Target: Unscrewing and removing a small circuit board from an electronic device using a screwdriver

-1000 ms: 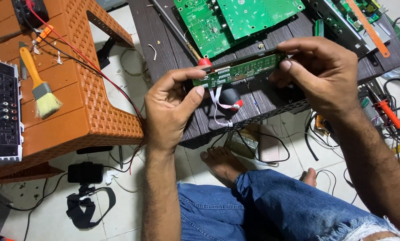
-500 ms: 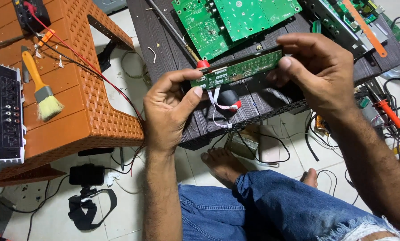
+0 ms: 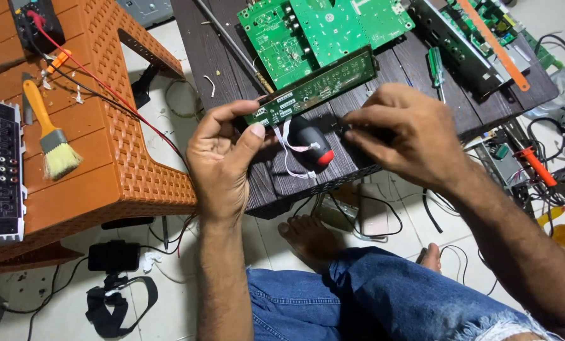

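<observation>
Green and thin, the long circuit board [image 3: 314, 85] sits above the dark worktop [image 3: 263, 170], pinched at its end by the left hand [image 3: 222, 158] while the right hand [image 3: 402, 136], fingers curled, best grips only its edges.

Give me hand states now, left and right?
Left hand: pinching the end of the narrow green circuit board.
Right hand: fingers curled near the board's underside; grip cannot be told.

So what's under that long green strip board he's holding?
Under the strip board: a black tool handle with a red tip, white wires and the dark table. The right hand covers whatever lies beneath it.
</observation>
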